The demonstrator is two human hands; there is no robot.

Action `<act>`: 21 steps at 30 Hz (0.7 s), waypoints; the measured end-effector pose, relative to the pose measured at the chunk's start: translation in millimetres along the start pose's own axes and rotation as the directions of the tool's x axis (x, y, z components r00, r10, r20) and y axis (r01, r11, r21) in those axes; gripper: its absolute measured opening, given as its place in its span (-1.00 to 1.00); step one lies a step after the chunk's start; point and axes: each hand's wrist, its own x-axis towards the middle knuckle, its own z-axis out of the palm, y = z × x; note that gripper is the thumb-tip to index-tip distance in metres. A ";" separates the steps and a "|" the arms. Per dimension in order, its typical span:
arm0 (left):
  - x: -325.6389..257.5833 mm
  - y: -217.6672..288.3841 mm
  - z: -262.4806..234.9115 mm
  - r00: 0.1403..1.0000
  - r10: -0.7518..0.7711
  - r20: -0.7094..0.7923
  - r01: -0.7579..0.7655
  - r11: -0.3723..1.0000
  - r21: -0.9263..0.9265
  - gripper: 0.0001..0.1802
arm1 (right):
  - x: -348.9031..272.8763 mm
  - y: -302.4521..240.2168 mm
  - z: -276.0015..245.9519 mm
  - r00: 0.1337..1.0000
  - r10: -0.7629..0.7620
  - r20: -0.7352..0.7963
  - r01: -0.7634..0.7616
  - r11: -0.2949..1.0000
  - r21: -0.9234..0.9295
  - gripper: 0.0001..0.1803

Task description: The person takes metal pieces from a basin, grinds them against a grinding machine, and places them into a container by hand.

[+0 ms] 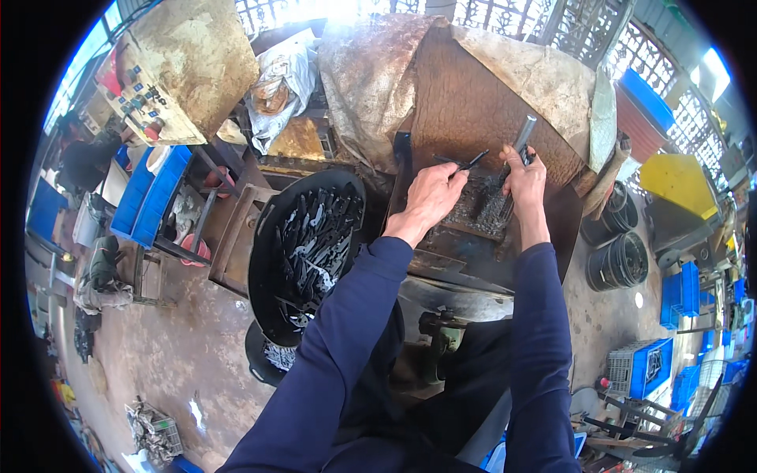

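My left hand point(430, 199) is closed, thumb and fingers pinching a thin dark metal piece point(475, 159) whose pointed end sticks out to the right. My right hand point(527, 183) grips a grey metal rod point(523, 132) that stands up above the fist. Both hands are over a dark, dirty metal worktop point(465, 256). Between and below them lies a patch of grey metal bits point(490, 211). Left of my left forearm stands a large black tub point(259, 260) filled with many thin dark metal pieces point(315, 229).
A brown stained sheet point(473, 94) hangs behind the worktop. A control box point(130, 94) with buttons is at the far left, above a blue bin point(150, 197). Black buckets point(617, 260) stand on the floor at right, with a blue crate point(653, 366) nearer.
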 end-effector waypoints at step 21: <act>-3.9 0.1 -15.9 0.975 0.195 -0.105 -0.194 0.981 0.016 -0.67 | -130.9 -52.5 -63.9 0.918 0.165 0.360 -0.081 0.968 -0.237 -0.73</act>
